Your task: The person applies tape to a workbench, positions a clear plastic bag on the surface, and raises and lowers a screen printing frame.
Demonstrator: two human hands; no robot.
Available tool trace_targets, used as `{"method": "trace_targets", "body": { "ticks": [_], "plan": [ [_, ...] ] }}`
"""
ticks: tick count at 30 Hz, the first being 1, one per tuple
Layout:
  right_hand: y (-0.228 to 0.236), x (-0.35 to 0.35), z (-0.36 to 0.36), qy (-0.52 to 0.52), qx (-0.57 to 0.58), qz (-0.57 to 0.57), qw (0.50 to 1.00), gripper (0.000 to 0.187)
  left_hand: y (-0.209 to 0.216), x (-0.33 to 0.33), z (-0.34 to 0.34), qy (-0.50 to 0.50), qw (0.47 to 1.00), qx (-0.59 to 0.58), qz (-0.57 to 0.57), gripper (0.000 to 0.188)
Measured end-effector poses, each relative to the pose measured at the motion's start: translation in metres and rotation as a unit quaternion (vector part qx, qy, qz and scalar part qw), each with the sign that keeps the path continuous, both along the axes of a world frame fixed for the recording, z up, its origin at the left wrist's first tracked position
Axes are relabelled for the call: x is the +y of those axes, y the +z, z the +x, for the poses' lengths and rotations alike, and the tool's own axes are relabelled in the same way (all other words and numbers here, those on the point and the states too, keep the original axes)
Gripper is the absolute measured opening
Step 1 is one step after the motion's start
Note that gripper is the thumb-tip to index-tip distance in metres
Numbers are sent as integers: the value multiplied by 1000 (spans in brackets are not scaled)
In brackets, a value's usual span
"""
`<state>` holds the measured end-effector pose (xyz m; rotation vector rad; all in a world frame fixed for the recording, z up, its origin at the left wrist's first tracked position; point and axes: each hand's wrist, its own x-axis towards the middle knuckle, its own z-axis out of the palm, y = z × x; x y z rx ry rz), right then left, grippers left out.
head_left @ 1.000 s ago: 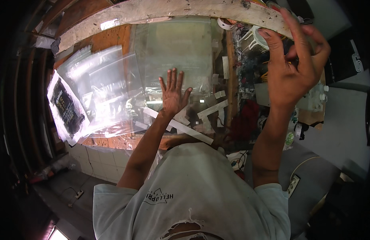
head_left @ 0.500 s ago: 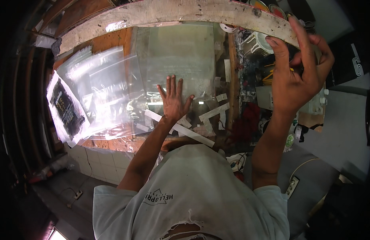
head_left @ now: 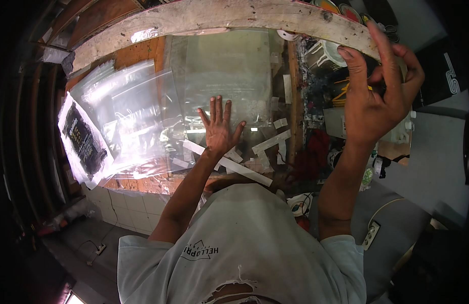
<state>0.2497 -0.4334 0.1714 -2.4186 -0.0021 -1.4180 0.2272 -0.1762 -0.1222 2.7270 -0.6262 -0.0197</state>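
Observation:
My left hand (head_left: 219, 133) lies flat with fingers spread on the lower part of a clear plastic bag (head_left: 227, 76), which rests on the glass-like work surface. Faint pale print shows on that bag. Raised at the right, my right hand (head_left: 379, 93) is at the end of a long, stained wooden frame (head_left: 219, 15). Its thumb and forefinger lie to either side of the frame's edge, and the other fingers curl behind. The frame stretches across the top of the view, above the far side of the table.
Left of the bag, a fanned stack of clear bags (head_left: 138, 116) lies beside a white sheet with a black printed patch (head_left: 85, 134). Tape strips (head_left: 244, 171) stick to the near edge. A white tub (head_left: 326, 55) and a red cloth (head_left: 313, 154) are on the right.

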Motion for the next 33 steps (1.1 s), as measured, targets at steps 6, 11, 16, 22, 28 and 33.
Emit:
{"method": "trace_targets", "body": {
  "ticks": [6, 11, 16, 22, 28, 33],
  "plan": [
    [0, 4, -1, -14, 6, 13, 1000, 50, -1, 0, -1, -1, 1000, 1, 1, 81],
    [0, 7, 2, 23, -14, 40, 999, 50, 0, 2, -2, -4, 1000, 4, -16, 79],
    [-1, 8, 1, 15, -3, 53, 998, 51, 0, 3, -3, -4, 1000, 2, -31, 78],
    [-1, 7, 1, 19, 8, 68, 997, 51, 0, 2, -2, -5, 1000, 6, -21, 78],
    [-1, 6, 3, 36, -15, 60, 997, 51, 1, 2, -2, -5, 1000, 11, -11, 76],
    [-2, 6, 3, 41, -17, 67, 997, 51, 1, 2, -1, -11, 1000, 4, -19, 77]
  ]
}}
